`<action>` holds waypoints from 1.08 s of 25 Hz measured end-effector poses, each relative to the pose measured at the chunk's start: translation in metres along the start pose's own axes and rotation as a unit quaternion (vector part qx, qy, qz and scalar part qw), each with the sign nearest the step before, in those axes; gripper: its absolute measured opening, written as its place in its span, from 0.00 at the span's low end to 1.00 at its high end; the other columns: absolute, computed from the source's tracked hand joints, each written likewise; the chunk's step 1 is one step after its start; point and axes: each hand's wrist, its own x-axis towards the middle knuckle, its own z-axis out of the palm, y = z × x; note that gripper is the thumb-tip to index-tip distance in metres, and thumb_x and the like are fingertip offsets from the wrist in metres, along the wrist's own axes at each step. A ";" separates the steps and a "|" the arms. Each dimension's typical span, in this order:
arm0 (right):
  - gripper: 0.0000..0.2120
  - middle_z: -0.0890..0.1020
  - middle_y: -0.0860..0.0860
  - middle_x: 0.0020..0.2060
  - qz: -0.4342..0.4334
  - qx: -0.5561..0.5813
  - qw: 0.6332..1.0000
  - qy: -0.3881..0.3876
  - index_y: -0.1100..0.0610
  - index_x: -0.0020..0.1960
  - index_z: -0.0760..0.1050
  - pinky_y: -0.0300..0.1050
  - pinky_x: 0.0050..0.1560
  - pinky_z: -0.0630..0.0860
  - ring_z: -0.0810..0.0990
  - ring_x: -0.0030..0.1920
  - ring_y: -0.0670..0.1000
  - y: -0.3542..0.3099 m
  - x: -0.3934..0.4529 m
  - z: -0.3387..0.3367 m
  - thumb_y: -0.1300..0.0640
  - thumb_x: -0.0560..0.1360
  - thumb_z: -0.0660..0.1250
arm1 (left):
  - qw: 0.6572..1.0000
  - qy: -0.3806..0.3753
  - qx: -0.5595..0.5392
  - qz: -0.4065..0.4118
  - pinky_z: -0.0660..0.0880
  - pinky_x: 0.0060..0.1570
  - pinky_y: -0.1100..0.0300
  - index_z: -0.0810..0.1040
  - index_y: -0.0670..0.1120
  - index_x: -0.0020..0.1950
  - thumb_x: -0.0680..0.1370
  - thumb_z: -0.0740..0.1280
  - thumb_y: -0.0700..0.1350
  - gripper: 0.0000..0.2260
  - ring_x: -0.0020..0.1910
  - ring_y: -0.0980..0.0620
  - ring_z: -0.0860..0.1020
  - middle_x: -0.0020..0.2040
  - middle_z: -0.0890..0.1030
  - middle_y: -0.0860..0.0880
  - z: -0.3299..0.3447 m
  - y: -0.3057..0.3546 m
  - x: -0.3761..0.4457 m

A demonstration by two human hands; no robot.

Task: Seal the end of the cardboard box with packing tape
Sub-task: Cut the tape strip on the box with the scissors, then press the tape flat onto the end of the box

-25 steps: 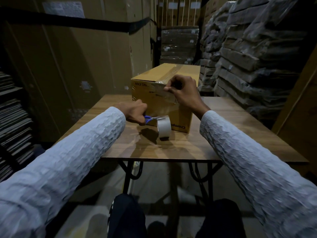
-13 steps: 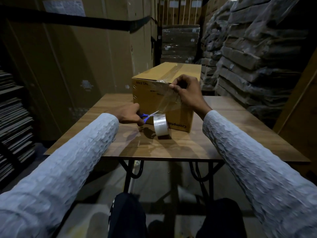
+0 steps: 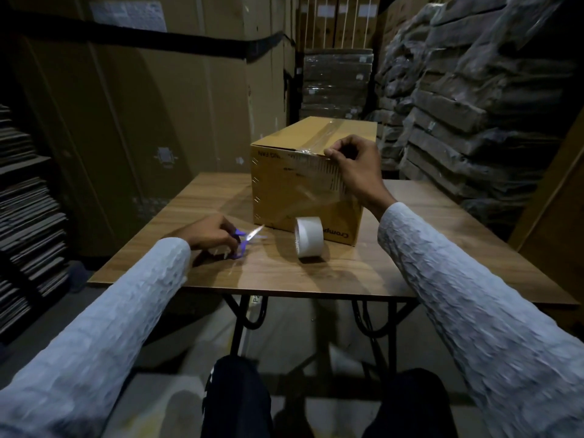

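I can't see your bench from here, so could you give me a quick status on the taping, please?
Left hand grips scissors at the table. Right hand pinches tape strip at cardboard box top edge. Tape roll stands beside box. Nothing in the way.

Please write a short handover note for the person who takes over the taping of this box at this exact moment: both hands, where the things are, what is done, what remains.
Left hand: holds the purple-handled scissors low over the wooden table, left of the tape roll.
Right hand: fingers curled on the clear tape strip at the top near edge of the brown cardboard box.
White tape roll: stands on edge on the table, before the box.
Done: strip runs along the top and down the near end; it looks cut from the roll.
Left: press the strip flat on the near end; put scissors down.
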 end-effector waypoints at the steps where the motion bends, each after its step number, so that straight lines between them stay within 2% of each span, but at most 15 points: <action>1: 0.07 0.85 0.51 0.46 0.003 -0.001 1.000 0.002 0.59 0.52 0.81 0.44 0.51 0.84 0.85 0.50 0.48 0.001 0.001 -0.001 0.56 0.78 0.73 | 0.999 -0.011 0.046 -0.014 0.75 0.48 0.55 0.82 0.49 0.58 0.73 0.76 0.51 0.16 0.54 0.48 0.79 0.57 0.81 0.47 0.001 -0.002 -0.002; 3: 0.07 0.85 0.51 0.46 0.004 -0.001 1.000 0.013 0.59 0.52 0.81 0.43 0.50 0.84 0.85 0.49 0.48 0.001 0.002 -0.002 0.56 0.78 0.73 | 0.981 0.023 0.192 0.001 0.75 0.51 0.54 0.80 0.49 0.59 0.75 0.74 0.55 0.17 0.56 0.49 0.76 0.62 0.77 0.46 0.006 0.008 -0.005; 5: 0.05 0.84 0.49 0.45 0.007 0.013 0.999 0.029 0.58 0.51 0.81 0.40 0.48 0.82 0.84 0.47 0.46 -0.001 0.001 -0.004 0.56 0.78 0.73 | 0.952 0.126 0.265 0.089 0.73 0.57 0.55 0.79 0.46 0.63 0.77 0.72 0.53 0.18 0.59 0.47 0.74 0.65 0.74 0.45 0.020 0.035 -0.010; 6: 0.05 0.84 0.49 0.44 0.009 0.023 0.999 0.037 0.58 0.51 0.81 0.37 0.47 0.81 0.83 0.46 0.45 -0.002 0.000 -0.005 0.57 0.78 0.72 | 0.949 0.152 0.235 0.148 0.71 0.58 0.57 0.78 0.45 0.65 0.77 0.73 0.50 0.19 0.62 0.46 0.74 0.67 0.74 0.44 0.029 0.052 -0.014; 8: 0.06 0.83 0.48 0.44 0.010 0.042 0.998 0.047 0.59 0.52 0.81 0.33 0.45 0.79 0.82 0.45 0.41 -0.003 0.000 -0.008 0.58 0.79 0.72 | 0.955 0.133 0.148 0.219 0.70 0.62 0.57 0.73 0.46 0.74 0.77 0.74 0.45 0.26 0.67 0.46 0.73 0.69 0.74 0.44 0.051 0.079 -0.016; 10: 0.06 0.83 0.48 0.44 0.007 0.052 0.997 0.049 0.60 0.53 0.81 0.33 0.46 0.79 0.81 0.44 0.38 -0.006 0.000 -0.012 0.58 0.79 0.72 | 0.969 0.084 0.081 0.219 0.72 0.68 0.50 0.68 0.50 0.78 0.77 0.72 0.41 0.30 0.70 0.46 0.72 0.72 0.73 0.46 0.070 0.095 -0.010; 13: 0.06 0.83 0.48 0.44 0.007 0.060 0.997 0.045 0.61 0.53 0.81 0.31 0.44 0.78 0.80 0.40 0.34 -0.011 0.001 -0.020 0.59 0.78 0.72 | 0.968 0.078 0.022 0.238 0.80 0.59 0.46 0.74 0.54 0.72 0.79 0.70 0.41 0.22 0.63 0.47 0.79 0.66 0.79 0.48 0.080 0.105 0.002; 16: 0.04 0.83 0.48 0.42 0.014 0.084 0.996 0.038 0.59 0.51 0.81 0.32 0.41 0.77 0.80 0.39 0.38 -0.015 0.002 -0.033 0.59 0.79 0.72 | 0.955 0.101 0.126 0.250 0.80 0.59 0.44 0.78 0.49 0.67 0.80 0.68 0.40 0.16 0.60 0.45 0.81 0.61 0.82 0.45 0.065 0.112 0.012; 18: 0.04 0.82 0.49 0.42 0.021 0.105 0.994 0.036 0.58 0.51 0.81 0.34 0.41 0.77 0.80 0.41 0.43 -0.016 0.003 -0.043 0.58 0.79 0.71 | 0.950 0.061 0.201 0.230 0.80 0.59 0.47 0.78 0.45 0.67 0.80 0.68 0.40 0.15 0.58 0.45 0.81 0.60 0.82 0.43 0.046 0.117 0.016; 20: 0.05 0.81 0.50 0.41 0.032 0.135 0.990 0.030 0.60 0.52 0.80 0.36 0.39 0.77 0.78 0.40 0.44 -0.015 0.001 -0.051 0.58 0.80 0.70 | 0.942 0.012 0.292 0.166 0.80 0.58 0.49 0.78 0.44 0.66 0.79 0.69 0.42 0.15 0.57 0.43 0.81 0.60 0.80 0.44 0.031 0.115 0.021; 23: 0.08 0.79 0.51 0.39 0.053 0.171 0.984 0.017 0.64 0.55 0.79 0.40 0.39 0.78 0.77 0.36 0.46 -0.005 -0.006 -0.058 0.59 0.81 0.69 | 0.919 -0.038 0.382 0.085 0.79 0.58 0.49 0.78 0.49 0.67 0.76 0.73 0.47 0.20 0.58 0.44 0.79 0.63 0.79 0.45 0.020 0.101 0.028; 25: 0.07 0.78 0.52 0.37 0.072 0.211 0.975 0.002 0.63 0.54 0.79 0.44 0.40 0.76 0.76 0.36 0.48 0.004 -0.012 -0.060 0.59 0.80 0.69 | 0.936 -0.053 0.337 0.088 0.79 0.59 0.51 0.76 0.49 0.70 0.74 0.74 0.45 0.24 0.59 0.47 0.79 0.65 0.80 0.46 0.015 0.099 0.031; 27: 0.03 0.78 0.53 0.37 0.090 0.253 0.963 -0.006 0.60 0.51 0.79 0.44 0.41 0.75 0.76 0.37 0.49 0.012 -0.018 -0.061 0.60 0.80 0.69 | 0.974 -0.066 0.162 0.145 0.76 0.61 0.56 0.71 0.47 0.75 0.75 0.73 0.39 0.29 0.63 0.50 0.77 0.69 0.77 0.48 0.013 0.112 0.020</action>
